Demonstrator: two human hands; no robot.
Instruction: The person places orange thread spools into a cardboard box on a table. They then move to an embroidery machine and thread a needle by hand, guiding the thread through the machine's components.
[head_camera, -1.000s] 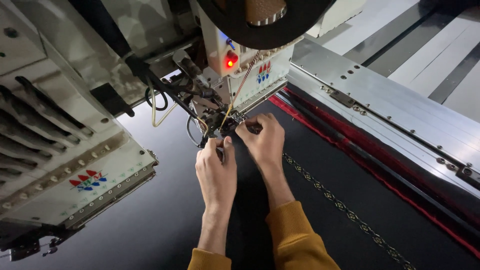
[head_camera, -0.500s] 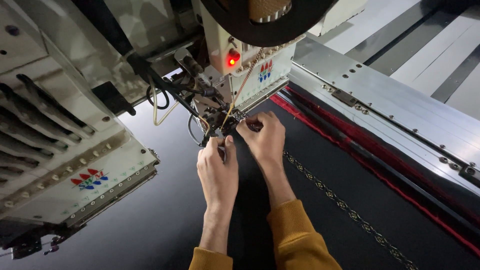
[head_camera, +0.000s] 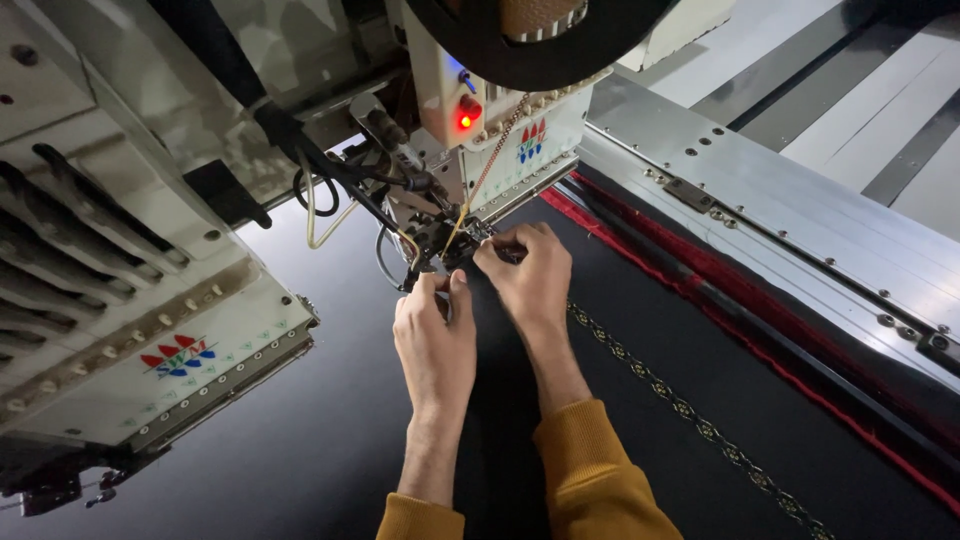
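Both hands were right under the embroidery head (head_camera: 500, 150) with the red light. Left hand (head_camera: 435, 335) was pinched narrow just below its needle area, right hand (head_camera: 525, 275) curled tight beside it; couldn't tell what either held. Black fabric (head_camera: 300, 420) lay underneath.

two hands (head_camera: 437, 335) (head_camera: 527, 270), two embroidery heads (head_camera: 500, 110) (head_camera: 130, 300), one red lamp (head_camera: 467, 120), one gold trim (head_camera: 680, 405).

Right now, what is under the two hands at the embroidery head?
Black fabric lies under both the left hand and the right hand, with a gold stitched line running away from them. The fingertips cover the needle point, so whatever they pinch is hidden.
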